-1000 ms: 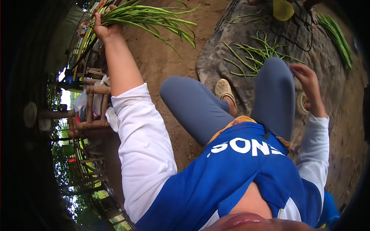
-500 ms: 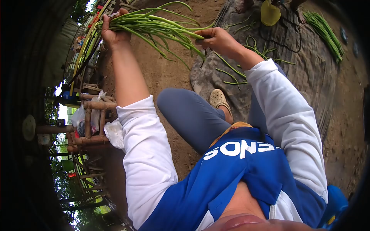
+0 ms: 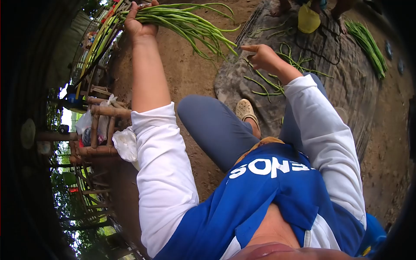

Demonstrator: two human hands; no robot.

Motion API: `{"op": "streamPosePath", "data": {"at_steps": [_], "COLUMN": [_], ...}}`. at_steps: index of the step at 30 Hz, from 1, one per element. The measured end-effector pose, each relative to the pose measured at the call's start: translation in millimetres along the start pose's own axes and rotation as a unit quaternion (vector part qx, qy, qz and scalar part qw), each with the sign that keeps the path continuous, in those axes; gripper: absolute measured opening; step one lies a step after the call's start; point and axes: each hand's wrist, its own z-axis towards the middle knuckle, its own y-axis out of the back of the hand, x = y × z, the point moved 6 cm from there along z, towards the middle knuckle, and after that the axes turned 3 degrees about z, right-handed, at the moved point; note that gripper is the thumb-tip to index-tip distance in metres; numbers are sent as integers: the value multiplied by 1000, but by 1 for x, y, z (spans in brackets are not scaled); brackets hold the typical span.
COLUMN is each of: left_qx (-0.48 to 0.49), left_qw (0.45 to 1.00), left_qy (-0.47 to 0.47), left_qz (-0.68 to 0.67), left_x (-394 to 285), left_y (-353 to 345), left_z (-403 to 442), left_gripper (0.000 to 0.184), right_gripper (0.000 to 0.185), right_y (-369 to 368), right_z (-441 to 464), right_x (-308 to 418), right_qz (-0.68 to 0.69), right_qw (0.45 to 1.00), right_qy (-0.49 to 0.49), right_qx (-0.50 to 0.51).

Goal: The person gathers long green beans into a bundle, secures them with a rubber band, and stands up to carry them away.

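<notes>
My left hand [image 3: 142,25] is closed round one end of a bunch of yardlong beans [image 3: 182,19], held up at the upper left. The long green pods fan out to the right, their loose tips drooping. My right hand [image 3: 265,57] is just beyond those tips, index finger stretched toward them and the other fingers partly bent. I see nothing in it. Below and behind this hand, several loose yardlong beans [image 3: 260,83] lie scattered on a dark ground sheet [image 3: 316,86].
A larger pile of yardlong beans [image 3: 368,47] lies at the upper right. Another person's feet [image 3: 281,8] and a yellow container [image 3: 308,19] are at the sheet's far end. Bamboo furniture [image 3: 102,130] with plastic bags [image 3: 125,145] stands on the left.
My right hand has let go of the bean tips and moved slightly right and down. My left hand has shifted a little up and right with the bunch.
</notes>
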Motion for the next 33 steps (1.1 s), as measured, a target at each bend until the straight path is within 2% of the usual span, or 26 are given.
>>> {"op": "streamPosePath", "data": {"at_steps": [1, 2, 4, 7, 10, 11, 14, 17, 19, 20, 23, 28, 32, 33], "left_qx": [1, -3, -12, -9, 6, 16, -83, -68, -63, -63, -66, -34, -116, -142], "left_qw": [1000, 1000, 999, 1000, 1000, 1000, 991, 993, 995, 995, 993, 995, 978, 971], "left_qy": [-1, -6, -13, -14, -16, -14, -88, -78, -69, -66, -76, -64, -100, -98], "left_qz": [8, 16, 30, 24, 17, 11, 61, 51, 47, 45, 56, 70, 142, 163], "left_x": [-3, -6, -8, -5, -4, -5, 10, 14, 16, 19, 22, 27, 30, 31], "left_y": [1, 0, 0, -5, 0, 4, -36, -40, -42, -44, -51, -61, -58, -55], "left_z": [0, 0, 0, 0, 11, 14, -18, -19, -19, -19, -18, -19, -18, -15], "left_gripper": [27, 27, 27, 25, 25, 25, 15, 13, 13, 13, 14, 16, 17, 17], "right_gripper": [37, 37, 40, 41, 42, 44, 44, 44, 36, 33, 25, 21, 23, 24], "right_y": [6, 16, 33, 40, 37, 41, 44, 48, 44, 38, 35, 37, 36, 33], "right_z": [-4, 2, 6, -14, -9, -17, -25, -31, -22, -22, -22, -21, -15, -13], "right_x": [0, 0, 23, 97, 111, 119, 124, 130, 121, 118, 117, 110, 101, 93], "right_qz": [-11, -76, 97, 220, 87, -23, -144, -174, 13, 107, 255, 151, 16, 23], "right_qw": [1000, 997, 993, 972, 955, 960, 931, 904, 984, 992, 964, 979, 985, 993], "right_qy": [6, 4, -60, 80, 260, 234, 265, 283, 144, 70, 68, 131, 154, 102], "right_qx": [-16, -34, -28, 1, -111, -154, -207, -269, -108, -23, 15, -33, -79, -49]}}
